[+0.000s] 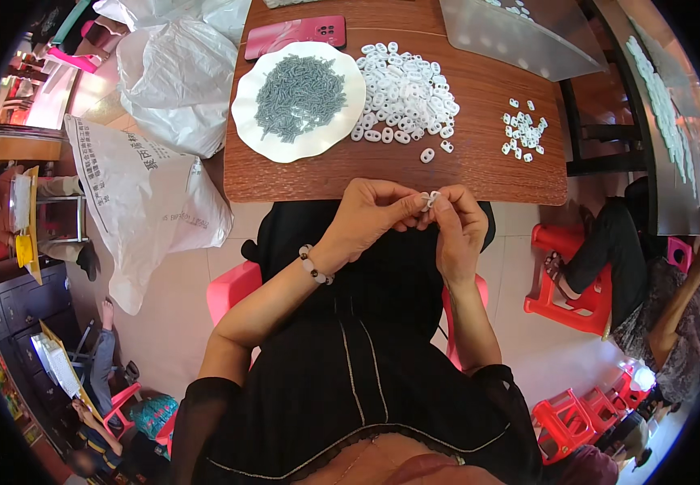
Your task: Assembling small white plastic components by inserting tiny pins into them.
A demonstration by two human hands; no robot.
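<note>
At the table's near edge, both hands meet in front of me. My right hand point(458, 230) pinches a small white oval plastic piece point(432, 197) between thumb and fingers. Against the left side of that piece, my left hand point(370, 212) is closed in a pinch; what sits in its fingertips is too small and covered to make out. A heap of similar white two-holed pieces point(406, 89) lies beyond the hands. To its left, a white scalloped plate point(246, 121) holds many short grey pins point(297, 97). At the right, several white pieces point(523, 133) form a smaller group.
A red phone point(297, 37) lies behind the plate on the brown wooden table point(309, 179). A translucent bin point(519, 40) stands at the back right. White sacks point(148, 194) rest left of the table. A red stool point(568, 283) and a seated person are at the right.
</note>
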